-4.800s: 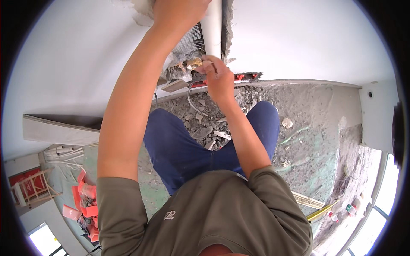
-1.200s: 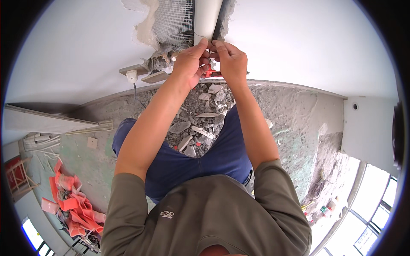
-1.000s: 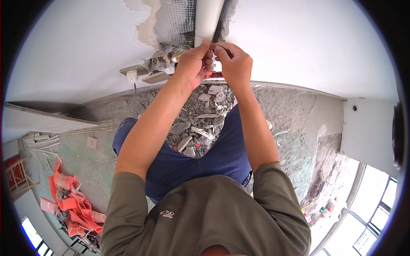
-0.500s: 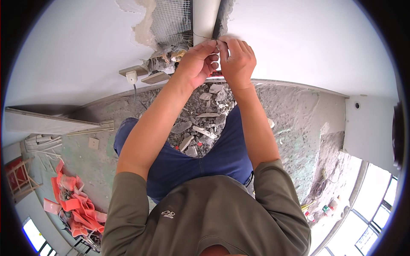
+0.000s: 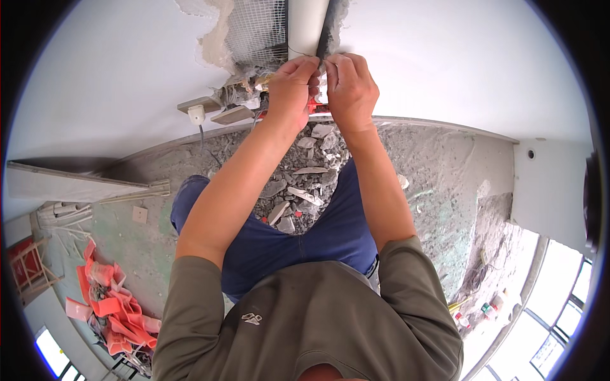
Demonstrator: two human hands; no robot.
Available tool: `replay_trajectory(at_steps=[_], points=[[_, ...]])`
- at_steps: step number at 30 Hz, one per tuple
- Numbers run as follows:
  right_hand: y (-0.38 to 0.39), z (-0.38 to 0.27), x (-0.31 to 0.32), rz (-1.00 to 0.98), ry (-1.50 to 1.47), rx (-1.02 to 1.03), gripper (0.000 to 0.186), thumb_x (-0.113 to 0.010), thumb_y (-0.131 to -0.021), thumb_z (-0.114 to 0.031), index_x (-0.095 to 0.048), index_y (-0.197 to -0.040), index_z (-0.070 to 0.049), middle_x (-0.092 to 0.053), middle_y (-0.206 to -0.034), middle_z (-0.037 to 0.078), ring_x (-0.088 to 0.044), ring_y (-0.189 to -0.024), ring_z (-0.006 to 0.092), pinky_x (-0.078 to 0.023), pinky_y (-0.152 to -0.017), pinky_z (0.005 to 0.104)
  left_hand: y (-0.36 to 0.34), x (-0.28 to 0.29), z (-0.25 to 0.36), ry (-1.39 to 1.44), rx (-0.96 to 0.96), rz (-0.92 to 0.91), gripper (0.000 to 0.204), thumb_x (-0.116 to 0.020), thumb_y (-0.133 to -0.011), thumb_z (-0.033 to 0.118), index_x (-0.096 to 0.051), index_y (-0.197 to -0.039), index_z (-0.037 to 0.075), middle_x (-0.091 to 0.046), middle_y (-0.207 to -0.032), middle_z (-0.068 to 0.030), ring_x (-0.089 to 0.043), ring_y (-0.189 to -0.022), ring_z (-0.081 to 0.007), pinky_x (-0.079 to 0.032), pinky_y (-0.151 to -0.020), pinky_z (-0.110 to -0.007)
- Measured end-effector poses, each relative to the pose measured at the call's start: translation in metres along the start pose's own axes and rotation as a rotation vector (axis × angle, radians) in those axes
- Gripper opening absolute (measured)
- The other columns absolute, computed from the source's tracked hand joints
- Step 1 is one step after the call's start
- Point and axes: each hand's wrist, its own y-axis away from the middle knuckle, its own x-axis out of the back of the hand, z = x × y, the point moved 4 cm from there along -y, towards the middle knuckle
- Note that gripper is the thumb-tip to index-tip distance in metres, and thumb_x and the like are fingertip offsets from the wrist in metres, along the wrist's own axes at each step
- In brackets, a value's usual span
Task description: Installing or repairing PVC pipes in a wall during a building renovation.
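A white vertical pipe (image 5: 307,25) stands in a broken-out channel in the wall. Around its front runs a thin dark wire (image 5: 298,52), leading down to my fingers. My left hand (image 5: 291,92) is closed, thumb and forefinger pinched on the wire just below the pipe's front. Close beside it my right hand (image 5: 352,92) is closed too, its fingertips pinching near the wire's end at the pipe's right side. The wire's ends are mostly hidden by the fingertips. Something red (image 5: 321,108) shows below and between my hands.
Metal mesh (image 5: 257,32) lines the channel left of the pipe. Wall sockets on plates (image 5: 197,114) hang at the left. Broken rubble (image 5: 308,171) covers the floor between my legs. Orange-red sheeting (image 5: 114,311) lies behind at left; a board (image 5: 70,181) rests by the left wall.
My left hand has turned, its fingers curling in more and its back showing more. Both hands remain at the pipe, with the right shifted only slightly.
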Motion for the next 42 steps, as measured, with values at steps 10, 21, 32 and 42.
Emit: replay_trajectory(at_steps=[10,21,32,42], points=[[0.001,-0.006,-0.012,0.053,-0.029,0.045,0.02,-0.069,-0.072,-0.004,-0.069,-0.09,-0.011,-0.061,-0.088,0.001,-0.064,-0.071,0.0188,-0.051,-0.056,0.0309,0.001,-0.007,0.001,-0.051,-0.123,0.077,0.006,-0.063,-0.09,0.01,-0.066,-0.086,0.006,-0.052,-0.066,0.0033,-0.045,-0.055,-0.0061,-0.036,-0.05,-0.022],[0.004,-0.005,-0.016,0.133,0.001,0.04,0.018,-0.073,-0.074,-0.003,-0.07,-0.09,-0.012,-0.066,-0.086,0.003,-0.066,-0.071,0.021,-0.053,-0.058,0.031,-0.004,-0.006,0.003,-0.024,-0.098,0.108,0.01,-0.063,-0.087,0.009,-0.061,-0.077,0.009,-0.048,-0.063,0.0049,-0.042,-0.054,-0.0053,-0.033,-0.047,-0.022],[0.008,-0.005,-0.011,0.095,-0.066,-0.002,0.021,-0.069,-0.075,-0.001,-0.068,-0.093,-0.012,-0.062,-0.091,0.003,-0.062,-0.059,0.0201,-0.05,-0.05,0.0301,-0.003,-0.005,0.005,-0.048,-0.052,0.1,0.01,-0.064,-0.086,0.009,-0.06,-0.077,0.01,-0.047,-0.064,0.005,-0.041,-0.054,-0.0064,-0.035,-0.05,-0.023],[0.015,-0.01,-0.021,0.171,-0.03,-0.138,0.023,-0.069,-0.073,0.001,-0.071,-0.091,-0.013,-0.06,-0.09,0.002,-0.062,-0.061,0.0183,-0.05,-0.049,0.0304,-0.004,-0.004,0.006,-0.023,-0.068,0.093,0.007,-0.063,-0.086,0.008,-0.061,-0.079,0.008,-0.049,-0.064,0.0044,-0.043,-0.054,-0.0064,-0.034,-0.047,-0.023]])
